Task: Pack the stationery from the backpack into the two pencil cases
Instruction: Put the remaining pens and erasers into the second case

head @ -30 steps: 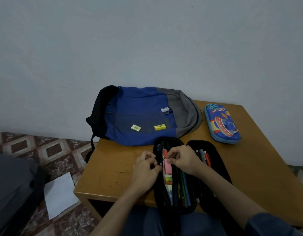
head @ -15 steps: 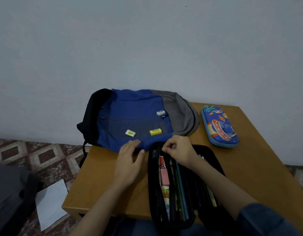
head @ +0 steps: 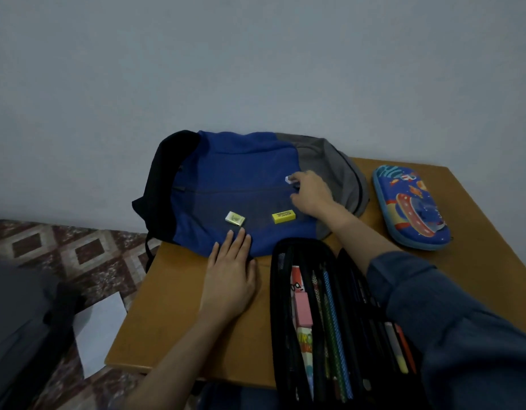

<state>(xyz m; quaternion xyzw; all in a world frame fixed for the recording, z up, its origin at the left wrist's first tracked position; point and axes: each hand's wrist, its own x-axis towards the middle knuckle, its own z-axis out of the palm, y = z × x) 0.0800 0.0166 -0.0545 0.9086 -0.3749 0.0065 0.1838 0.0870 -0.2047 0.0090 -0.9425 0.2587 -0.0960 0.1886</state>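
Against a plain pale wall (head: 255,69), a wooden table (head: 173,321) is standing on a floor (head: 87,253) of brown and cream diamond tiles, and we are looking down on it. On the floor to the left, a white sheet of paper (head: 99,329) is lying beside a dark bag (head: 19,321).

A blue, grey and black backpack (head: 241,164) is lying flat at the back of the table, with three small erasers sitting on its front. These are a pale eraser (head: 235,218), a yellow eraser (head: 283,216) to its right, and a white eraser (head: 288,179) higher up near the grey part.

A blue pencil case (head: 409,208) with cartoon pictures is lying closed at the right, apart from the backpack. A black pencil case (head: 278,306) is lying open at the near edge, holding pencils (head: 332,321), pens (head: 400,350) and a pink eraser (head: 303,309).

Our left hand (head: 230,276) is resting palm down on the table, fingers straight and together and holding nothing. Its fingertips are on the backpack's lower edge, just below the pale eraser.

Our right hand (head: 312,193) is lying on the backpack with fingers curled, the fingertips touching the white eraser. Whether they are pinching it we cannot tell.
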